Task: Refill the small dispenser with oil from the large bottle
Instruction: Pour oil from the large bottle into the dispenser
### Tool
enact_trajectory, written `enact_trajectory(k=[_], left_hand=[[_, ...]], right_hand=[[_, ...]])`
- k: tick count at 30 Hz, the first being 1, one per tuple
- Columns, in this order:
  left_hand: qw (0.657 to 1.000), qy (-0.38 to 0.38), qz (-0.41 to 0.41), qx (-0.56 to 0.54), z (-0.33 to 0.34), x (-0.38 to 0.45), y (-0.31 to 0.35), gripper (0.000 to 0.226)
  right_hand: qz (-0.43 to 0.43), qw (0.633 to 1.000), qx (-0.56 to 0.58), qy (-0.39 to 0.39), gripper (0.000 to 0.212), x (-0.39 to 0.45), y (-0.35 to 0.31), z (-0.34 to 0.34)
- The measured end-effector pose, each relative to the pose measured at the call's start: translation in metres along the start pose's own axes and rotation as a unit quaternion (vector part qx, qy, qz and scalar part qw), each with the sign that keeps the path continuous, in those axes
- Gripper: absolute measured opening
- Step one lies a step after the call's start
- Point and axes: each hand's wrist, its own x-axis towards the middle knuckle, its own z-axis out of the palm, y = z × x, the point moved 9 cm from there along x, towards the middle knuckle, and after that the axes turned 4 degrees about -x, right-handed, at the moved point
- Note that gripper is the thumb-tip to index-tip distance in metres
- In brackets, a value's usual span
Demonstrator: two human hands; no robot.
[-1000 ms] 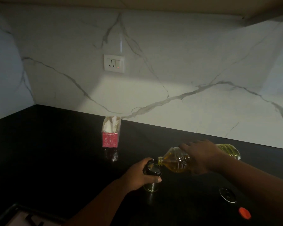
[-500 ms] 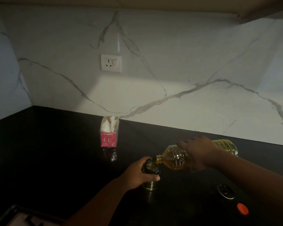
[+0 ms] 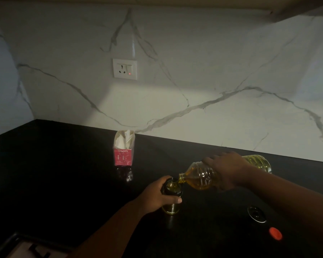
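Small dark glass dispenser with open mouth (image 3: 171, 194) stands upright on the glossy black bench (image 3: 54, 174); left hand (image 3: 157, 195) wraps its upper body, thumb across the near side. Large clear plastic bottle of yellow oil (image 3: 199, 178) lies nearly horizontal, long axis running from the right hand (image 3: 225, 171) leftward and slightly down, neck directly over the dispenser mouth. Right hand clasps the bottle's middle from above, fingers curled round it. Judged: pour in progress; fill level not readable. Right of and nearer than the right hand: round black lid (image 3: 256, 214), red cap (image 3: 275, 233). Beyond the left hand: red carton of white napkins (image 3: 123, 151). Marble wall behind, white socket (image 3: 124, 68).
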Motion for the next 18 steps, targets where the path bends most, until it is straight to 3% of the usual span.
enact_trajectory(k=[7,12,18], left_hand=[[1.000,0.003,0.004,-0.006,-0.0003,0.0018,-0.0028,0.085],[1.000,-0.003,0.002,-0.002,0.0008,0.0006,0.0001,0.065],[1.000,0.001,0.000,-0.014,0.0002,0.0019,-0.0035,0.077]], right_hand=[[0.002,1.000,-0.004,-0.001,0.088,0.0005,0.0027,0.0005],[0.004,1.000,-0.003,-0.006,0.091,-0.0007,0.0037,0.0018],[0.001,1.000,-0.008,-0.011,0.089,-0.0022,0.0028,0.0041]])
